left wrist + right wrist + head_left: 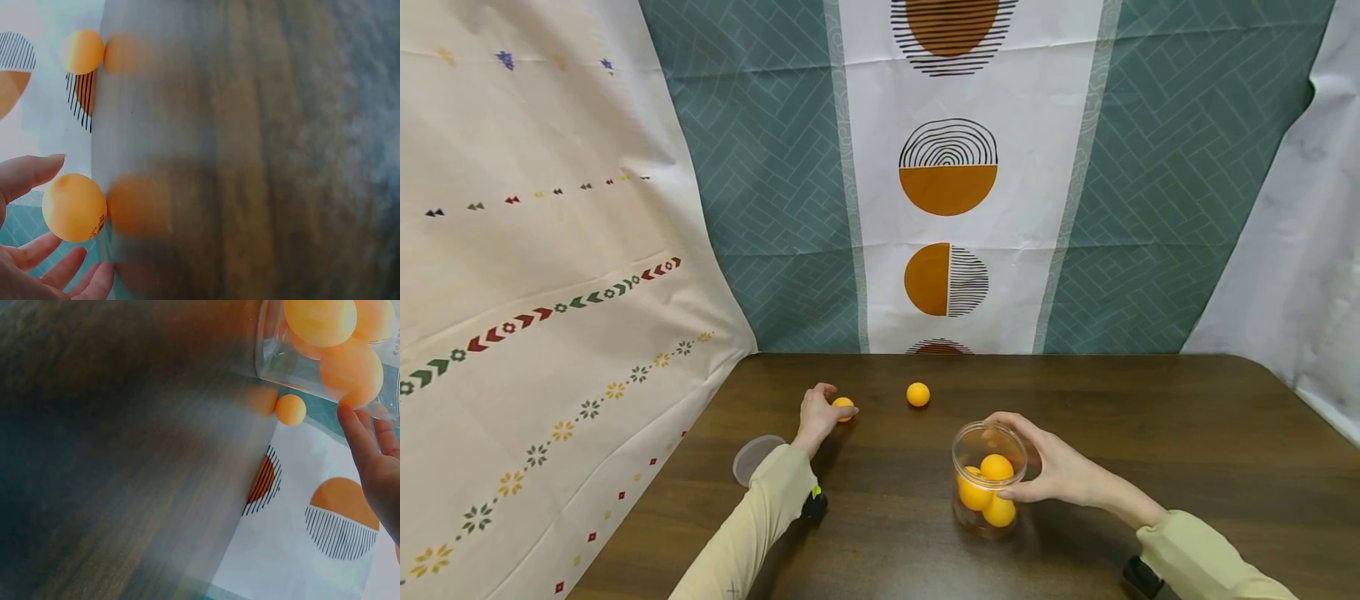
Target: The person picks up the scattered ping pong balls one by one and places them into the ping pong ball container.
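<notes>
My left hand (822,417) reaches to an orange ping-pong ball (843,409) on the table. In the left wrist view the thumb and fingers (44,252) spread around that ball (74,207), with a small gap under the thumb. A second ping-pong ball (918,394) lies to its right, apart from both hands. My right hand (1060,468) grips a clear round jar (967,518) near its rim, thumb in front and fingers behind. The jar stands upright without a lid and holds several orange ping-pong balls (996,467).
A translucent round lid (747,460) lies flat on the table beside my left forearm, partly covered by the sleeve. The dark wooden table (1150,417) ends at a hanging patterned cloth (775,208) at the back. Another cloth (550,333) drapes along the left edge.
</notes>
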Motion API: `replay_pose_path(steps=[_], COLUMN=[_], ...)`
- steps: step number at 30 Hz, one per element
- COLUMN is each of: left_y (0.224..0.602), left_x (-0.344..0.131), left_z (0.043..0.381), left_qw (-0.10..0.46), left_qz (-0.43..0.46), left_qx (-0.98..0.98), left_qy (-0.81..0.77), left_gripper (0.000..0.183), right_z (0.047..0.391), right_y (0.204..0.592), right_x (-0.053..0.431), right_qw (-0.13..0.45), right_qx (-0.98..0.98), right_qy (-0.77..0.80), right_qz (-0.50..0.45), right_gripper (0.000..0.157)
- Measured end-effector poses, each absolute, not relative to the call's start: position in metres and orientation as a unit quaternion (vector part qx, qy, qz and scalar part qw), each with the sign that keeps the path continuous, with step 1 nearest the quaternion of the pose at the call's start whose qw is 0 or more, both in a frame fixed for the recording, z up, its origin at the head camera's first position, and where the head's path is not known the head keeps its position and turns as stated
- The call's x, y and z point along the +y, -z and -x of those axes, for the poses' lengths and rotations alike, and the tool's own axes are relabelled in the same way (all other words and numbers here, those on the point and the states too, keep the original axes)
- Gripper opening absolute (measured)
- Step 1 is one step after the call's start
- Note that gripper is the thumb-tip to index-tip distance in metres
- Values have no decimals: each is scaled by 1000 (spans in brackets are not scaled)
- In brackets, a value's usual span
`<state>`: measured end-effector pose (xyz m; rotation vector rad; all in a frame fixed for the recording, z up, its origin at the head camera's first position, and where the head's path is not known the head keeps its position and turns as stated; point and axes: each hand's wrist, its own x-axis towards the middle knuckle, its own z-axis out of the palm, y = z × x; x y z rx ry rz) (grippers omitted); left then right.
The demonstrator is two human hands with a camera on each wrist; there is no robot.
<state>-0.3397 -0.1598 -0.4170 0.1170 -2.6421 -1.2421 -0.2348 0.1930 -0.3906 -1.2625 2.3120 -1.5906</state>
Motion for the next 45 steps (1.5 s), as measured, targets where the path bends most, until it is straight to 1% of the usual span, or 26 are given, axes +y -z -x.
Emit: replay_pose_path(steps=[8, 15, 23, 37, 45], left_y=[420, 417, 414, 414, 411], left_x=[-163, -164, -165, -162, -157], left_z=[340, 339, 338, 341, 340], left_qw=[114, 85, 76, 100, 93], left_qz=[-28, -34, -41, -4, -1], left_qx=[-898, -897, -898, -895, -889], left_qy=[424, 432, 432, 434, 448], left_gripper=[47, 40, 38, 34, 35], right_z=[234, 235, 235, 234, 234], right_y=[391, 390, 390, 392, 392], right_x=[192, 193, 193, 194, 193], right_qw=[36, 30, 27, 31, 32], right_qx=[750, 751, 753, 760, 758], right_qy=[517, 517, 514, 511, 515], right_qz=[411, 411, 411, 401, 399], right_gripper=[71, 72, 72, 71, 72])
